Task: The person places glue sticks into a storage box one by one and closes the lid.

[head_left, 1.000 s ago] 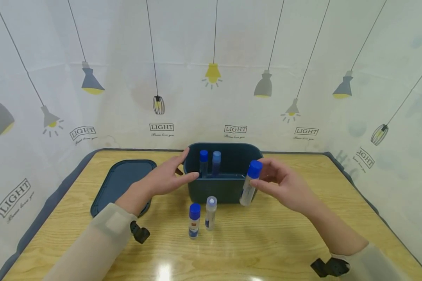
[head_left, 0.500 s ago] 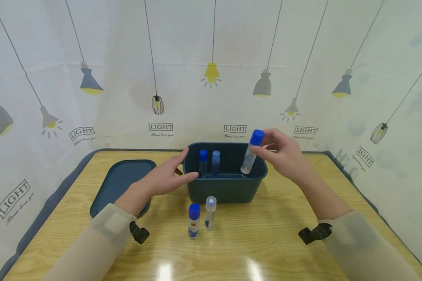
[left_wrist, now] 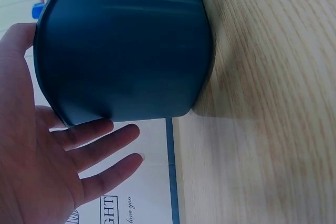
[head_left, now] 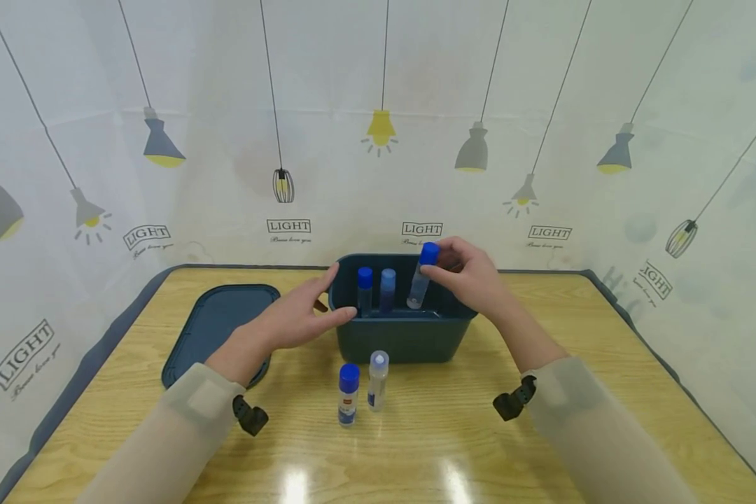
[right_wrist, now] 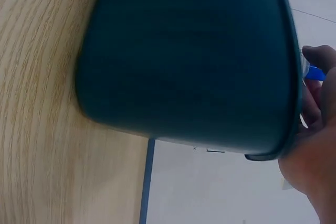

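Note:
In the head view, a dark blue-green plastic bin stands on the table. My left hand rests on its left end, thumb at the near rim and fingers spread and fairly straight; the left wrist view shows this too. My right hand pinches a clear glue stick by its blue-capped upper part. This glue stick hangs tilted inside the bin's right half. Two more glue sticks stand at the left inside, one dark-blue-capped, one lighter-capped. In the right wrist view, the bin's wall hides most of the held glue stick.
On the table before the bin stand a blue-capped glue stick and a clear-topped glue stick. A dark lid lies flat to the left, partly under my left forearm. A printed lamp-pattern cloth hangs behind the table.
My right hand has lifted the glue stick from in front of the bin over its rim, then moved it left and lower inside. The left hand has stayed put.

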Motion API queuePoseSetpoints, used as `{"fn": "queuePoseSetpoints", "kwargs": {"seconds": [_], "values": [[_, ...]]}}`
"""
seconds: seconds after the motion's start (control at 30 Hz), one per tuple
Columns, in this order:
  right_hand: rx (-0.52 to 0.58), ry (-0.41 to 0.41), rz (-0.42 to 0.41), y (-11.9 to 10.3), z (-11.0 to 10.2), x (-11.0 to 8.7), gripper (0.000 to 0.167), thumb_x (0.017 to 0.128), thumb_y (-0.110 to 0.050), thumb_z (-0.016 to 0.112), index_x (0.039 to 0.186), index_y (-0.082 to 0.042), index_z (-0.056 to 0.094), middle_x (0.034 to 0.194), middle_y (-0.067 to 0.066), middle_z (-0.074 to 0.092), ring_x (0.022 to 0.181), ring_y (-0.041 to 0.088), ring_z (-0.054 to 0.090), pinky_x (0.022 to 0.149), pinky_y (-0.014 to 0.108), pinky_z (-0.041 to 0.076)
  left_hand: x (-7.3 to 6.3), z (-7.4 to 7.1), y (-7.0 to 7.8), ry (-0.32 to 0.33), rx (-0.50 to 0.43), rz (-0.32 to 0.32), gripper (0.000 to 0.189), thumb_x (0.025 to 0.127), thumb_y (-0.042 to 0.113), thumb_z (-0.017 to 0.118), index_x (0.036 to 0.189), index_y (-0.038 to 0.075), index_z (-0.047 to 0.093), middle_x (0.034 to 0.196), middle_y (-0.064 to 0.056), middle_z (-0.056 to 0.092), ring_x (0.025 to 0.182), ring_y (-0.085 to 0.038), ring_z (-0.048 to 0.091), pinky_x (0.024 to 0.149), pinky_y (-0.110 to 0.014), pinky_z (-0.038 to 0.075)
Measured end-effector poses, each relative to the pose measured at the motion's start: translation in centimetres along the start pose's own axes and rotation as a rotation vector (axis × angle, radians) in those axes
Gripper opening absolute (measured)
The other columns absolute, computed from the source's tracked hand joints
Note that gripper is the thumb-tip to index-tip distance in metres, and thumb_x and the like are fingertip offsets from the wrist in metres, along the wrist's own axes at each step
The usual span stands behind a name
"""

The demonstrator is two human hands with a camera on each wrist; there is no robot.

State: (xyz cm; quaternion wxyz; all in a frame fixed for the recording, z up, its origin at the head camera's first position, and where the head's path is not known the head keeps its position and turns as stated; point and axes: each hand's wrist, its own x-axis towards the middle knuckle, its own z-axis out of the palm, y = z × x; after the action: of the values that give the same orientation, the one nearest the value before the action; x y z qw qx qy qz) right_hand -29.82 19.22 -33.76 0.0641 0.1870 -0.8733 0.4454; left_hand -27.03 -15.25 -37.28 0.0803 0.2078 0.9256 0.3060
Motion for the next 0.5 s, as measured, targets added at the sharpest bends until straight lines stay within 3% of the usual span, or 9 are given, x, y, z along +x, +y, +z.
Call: {"fn": "queuePoseSetpoints", "kwargs": {"seconds": [0.5], "values": [[-0.161, -0.133, 0.017, 0.0, 1.1, 2.1, 0.044, 0.102, -0.031, 0.081, 0.136, -0.007, 0.069, 0.124, 0.015, 0.074, 0.108, 0.031, 0.069, 0.098, 0.05, 0.059, 0.1, 0.0, -0.2, 0.001, -0.001, 0.004, 0.109, 0.101, 0.077, 0.059, 0.179, 0.025, 0.005, 0.184, -0.01, 0.021, 0.152, -0.041, 0.053, 0.129, -0.063, 0.038]]}}
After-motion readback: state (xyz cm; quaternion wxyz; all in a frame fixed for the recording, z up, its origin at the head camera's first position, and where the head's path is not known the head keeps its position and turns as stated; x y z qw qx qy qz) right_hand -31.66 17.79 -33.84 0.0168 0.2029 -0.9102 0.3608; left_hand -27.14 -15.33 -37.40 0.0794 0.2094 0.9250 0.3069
